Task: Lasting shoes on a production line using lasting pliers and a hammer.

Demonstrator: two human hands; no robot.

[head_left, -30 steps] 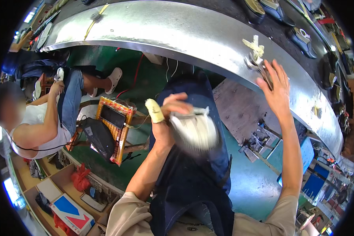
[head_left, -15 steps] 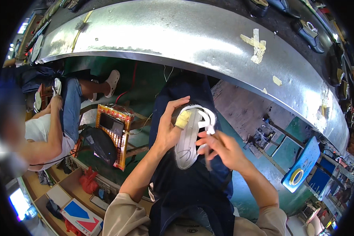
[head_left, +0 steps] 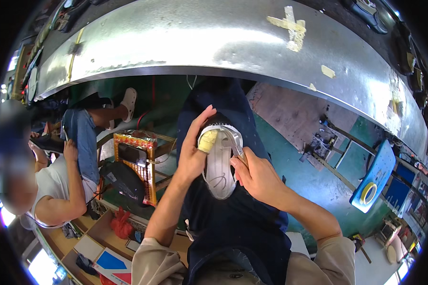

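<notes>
A shoe upper (head_left: 219,166) lies on my lap with its pale grey bottom facing up and its dark edge showing around the far end. My left hand (head_left: 194,154) is wrapped round its left side. The thumb, bound in yellow tape, presses on the bottom near the far end. In my right hand (head_left: 261,178) is a hand tool with a curved metal head (head_left: 232,137) and a short handle. The fingers close around the handle, and the curved head touches the right far edge of the shoe. The tool's exact kind cannot be made out.
A long metal bench edge (head_left: 176,47) curves across the far side, with shoes beyond it. At the left sits another person (head_left: 57,190) with a dark shoe in hand. A stool (head_left: 133,161) carries a phone. A blue board (head_left: 373,175) with a tape roll stands right.
The loose white strip curling by my right hand no longer hangs free. The right hand has turned, bringing the curved tool onto the shoe's far edge. The other person now has a dark shoe.
</notes>
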